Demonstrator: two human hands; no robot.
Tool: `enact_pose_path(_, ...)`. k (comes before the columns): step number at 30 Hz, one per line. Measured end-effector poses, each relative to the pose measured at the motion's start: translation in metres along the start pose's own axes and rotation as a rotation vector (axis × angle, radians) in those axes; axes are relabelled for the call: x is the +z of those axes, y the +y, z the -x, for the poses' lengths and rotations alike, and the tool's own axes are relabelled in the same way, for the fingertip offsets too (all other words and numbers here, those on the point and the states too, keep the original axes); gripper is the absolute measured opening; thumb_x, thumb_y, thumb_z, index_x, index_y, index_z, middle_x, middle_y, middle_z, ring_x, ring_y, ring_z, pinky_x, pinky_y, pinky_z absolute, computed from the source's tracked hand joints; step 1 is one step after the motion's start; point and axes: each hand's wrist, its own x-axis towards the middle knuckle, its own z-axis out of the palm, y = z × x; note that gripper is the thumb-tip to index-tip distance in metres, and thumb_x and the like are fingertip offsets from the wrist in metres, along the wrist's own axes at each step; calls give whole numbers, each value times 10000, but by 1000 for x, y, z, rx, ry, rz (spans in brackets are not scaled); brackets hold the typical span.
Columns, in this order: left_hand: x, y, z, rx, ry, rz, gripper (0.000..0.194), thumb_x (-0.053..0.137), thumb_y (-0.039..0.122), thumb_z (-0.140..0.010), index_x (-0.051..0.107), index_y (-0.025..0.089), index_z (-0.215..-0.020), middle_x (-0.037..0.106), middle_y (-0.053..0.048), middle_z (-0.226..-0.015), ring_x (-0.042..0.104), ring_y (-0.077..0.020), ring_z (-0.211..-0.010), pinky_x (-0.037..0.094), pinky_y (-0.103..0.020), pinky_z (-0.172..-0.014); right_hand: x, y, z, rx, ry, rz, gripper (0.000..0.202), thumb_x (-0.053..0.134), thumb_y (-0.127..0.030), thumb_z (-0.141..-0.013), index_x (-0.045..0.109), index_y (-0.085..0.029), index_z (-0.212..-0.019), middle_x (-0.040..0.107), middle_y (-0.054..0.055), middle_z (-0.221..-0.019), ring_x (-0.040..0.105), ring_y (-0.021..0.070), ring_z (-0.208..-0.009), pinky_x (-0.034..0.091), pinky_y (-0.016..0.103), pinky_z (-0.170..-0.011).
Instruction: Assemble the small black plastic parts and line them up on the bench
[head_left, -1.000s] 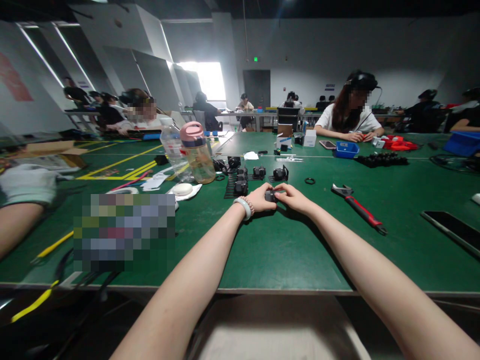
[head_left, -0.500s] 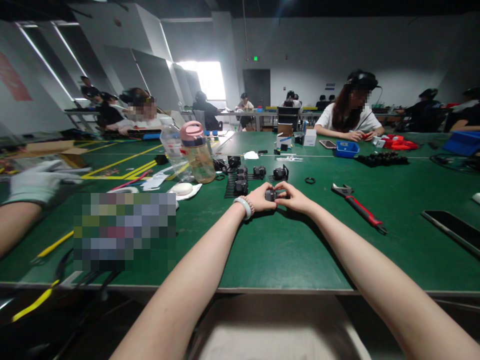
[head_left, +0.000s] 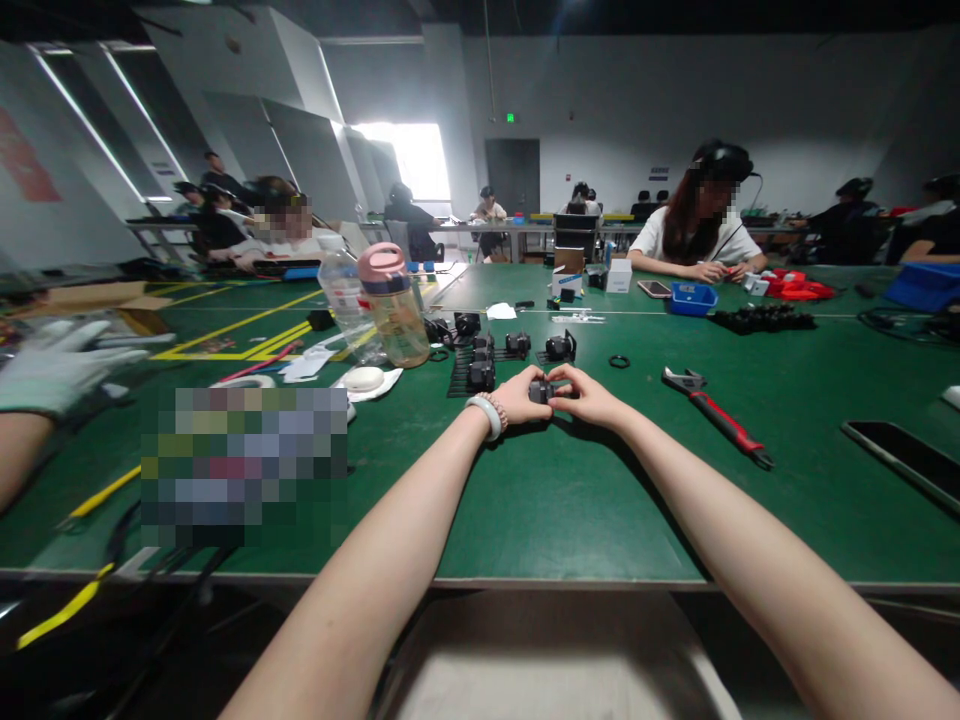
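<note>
A small black blocky part sits between my two hands, low over the green tabletop. My left hand, with a pale bangle and a beaded band at the wrist, is closed on its left side. From the other side, the thumb and fingers of my right hand pinch the same part. Just beyond them are several similar black parts, among them one at the left, one in the middle and one at the right. Some have thin black prongs. My fingers hide much of the held part.
To the right lie an adjustable wrench, a black ring and a phone. A pink-lidded bottle stands left of the parts. At far left is a co-worker's gloved hand; across the table sits another person.
My hands and the black part stay nearly in place. The co-worker's gloved hand at far left has shifted left, with its fingers spread wider.
</note>
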Motion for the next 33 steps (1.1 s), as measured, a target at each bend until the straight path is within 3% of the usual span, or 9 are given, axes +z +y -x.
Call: enact_pose_path(33,-3,7,5,-39,20,45,483,645,279,-489,467,175,-926,531,5,-739,514,-144,-642,442,-275,-583,3,-2,0,25,41,96,264,541,-211,-707,510,-181,-968,527,37,-1006,549,128,-828,421,315,-798)
